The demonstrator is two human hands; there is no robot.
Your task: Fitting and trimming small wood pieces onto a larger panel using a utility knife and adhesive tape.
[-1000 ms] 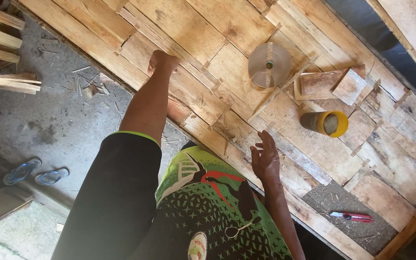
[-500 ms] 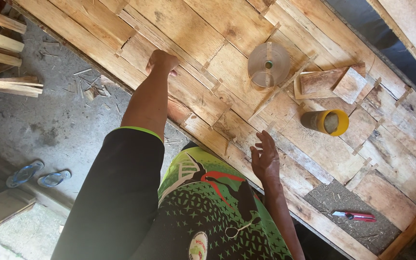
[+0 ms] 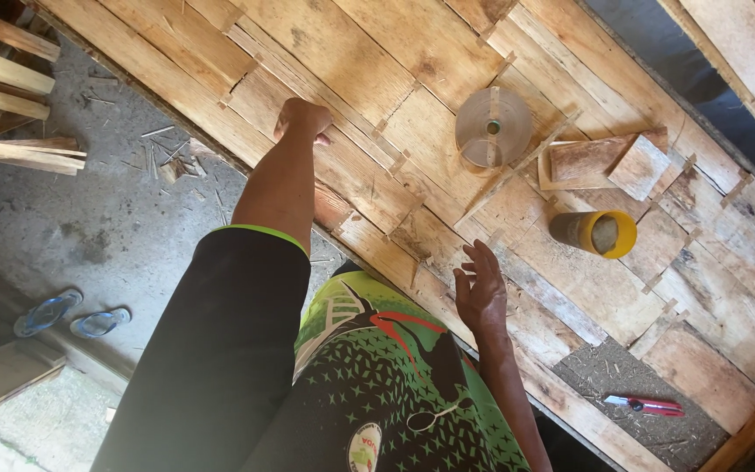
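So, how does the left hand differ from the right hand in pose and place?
The left hand is closed into a fist and presses on the wooden sheet far out, near its edge; the right hand is open, fingers spread, and hovers close to the body. The left arm is stretched straight, the right arm is bent back. The right hand lies nearer to the yellow can. Both are bare and hold nothing.

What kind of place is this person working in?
Probably a rough woodworking yard or veneer workshop. The left hand presses on a big table of patched thin wood sheets, with a roll of tape and a yellow pot on it. Offcuts litter the concrete floor.
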